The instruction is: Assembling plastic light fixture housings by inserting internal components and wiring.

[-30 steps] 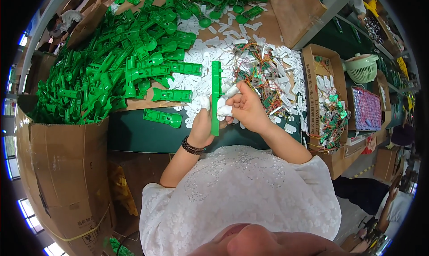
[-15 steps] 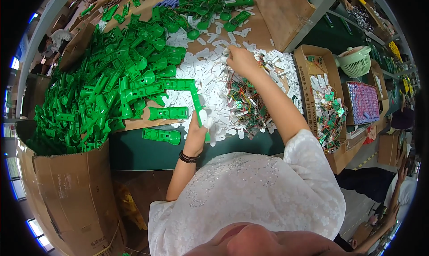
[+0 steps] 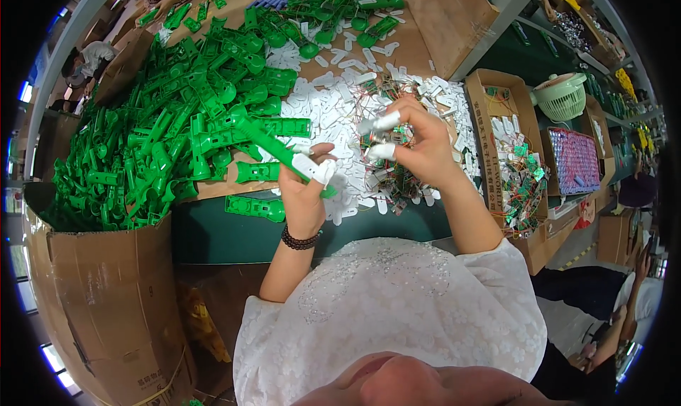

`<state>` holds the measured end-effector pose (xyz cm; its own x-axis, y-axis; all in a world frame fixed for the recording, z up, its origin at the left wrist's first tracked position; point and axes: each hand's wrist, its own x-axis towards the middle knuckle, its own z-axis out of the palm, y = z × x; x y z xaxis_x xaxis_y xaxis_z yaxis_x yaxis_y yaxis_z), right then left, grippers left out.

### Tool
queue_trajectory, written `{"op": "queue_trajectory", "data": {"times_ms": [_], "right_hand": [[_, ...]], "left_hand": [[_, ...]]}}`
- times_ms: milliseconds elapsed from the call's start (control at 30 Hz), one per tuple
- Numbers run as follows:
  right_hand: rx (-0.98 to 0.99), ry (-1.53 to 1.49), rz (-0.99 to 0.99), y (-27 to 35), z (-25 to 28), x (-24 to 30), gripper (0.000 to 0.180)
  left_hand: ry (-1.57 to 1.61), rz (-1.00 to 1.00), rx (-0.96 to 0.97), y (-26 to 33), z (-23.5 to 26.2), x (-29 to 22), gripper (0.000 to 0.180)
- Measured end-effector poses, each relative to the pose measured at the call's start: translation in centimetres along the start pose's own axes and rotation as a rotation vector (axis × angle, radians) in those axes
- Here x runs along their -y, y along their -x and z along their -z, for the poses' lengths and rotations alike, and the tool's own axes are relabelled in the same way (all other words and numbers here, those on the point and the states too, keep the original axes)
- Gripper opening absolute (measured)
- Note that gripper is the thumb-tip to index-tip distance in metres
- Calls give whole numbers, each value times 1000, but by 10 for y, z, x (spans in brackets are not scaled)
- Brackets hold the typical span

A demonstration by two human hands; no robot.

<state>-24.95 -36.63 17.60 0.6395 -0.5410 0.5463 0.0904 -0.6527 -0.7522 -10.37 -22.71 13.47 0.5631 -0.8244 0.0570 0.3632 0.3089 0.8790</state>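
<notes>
My left hand (image 3: pixel 303 193) is closed around a long green plastic housing (image 3: pixel 269 142), tilted up and away to the left. A small white plastic strip (image 3: pixel 305 166) lies on the housing's near end, by my thumb. White covers sit on some of my fingertips. My right hand (image 3: pixel 425 145) is raised over a tangle of wired circuit boards (image 3: pixel 394 182), thumb and forefinger curved toward each other. A small greyish piece (image 3: pixel 367 126) shows at the forefinger's tip, too blurred to name. Loose white strips (image 3: pixel 333 133) lie spread beneath both hands.
Heaped green housings (image 3: pixel 170 122) cover the left side, beside a tall cardboard box (image 3: pixel 106 292). On the right stand a cardboard box (image 3: pixel 486 122) holding boards and white parts, a pale green basket (image 3: pixel 560 97) and a tray of pinkish-purple pieces (image 3: pixel 576 161). A cardboard panel (image 3: pixel 450 23) stands behind.
My right hand has come back from the far white strips toward my left hand. The green housing has swung leftward in my left hand, its white strip now showing more fully.
</notes>
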Motion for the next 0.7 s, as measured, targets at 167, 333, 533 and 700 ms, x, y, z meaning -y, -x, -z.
{"op": "queue_trajectory", "data": {"times_ms": [167,333,533,700], "right_hand": [[40,152,218,20,-24,14,21],[152,381,232,34,-34,21,25],[244,120,68,39,-33,18,36],[197,186,108,45,-37,15,28]], "left_hand": [[83,92,120,11,-20,-7,34],[-59,67,43,23,-12,-2,36],[44,164,-38,26,6,2,36],[32,159,30,25,10,-1,29]]}}
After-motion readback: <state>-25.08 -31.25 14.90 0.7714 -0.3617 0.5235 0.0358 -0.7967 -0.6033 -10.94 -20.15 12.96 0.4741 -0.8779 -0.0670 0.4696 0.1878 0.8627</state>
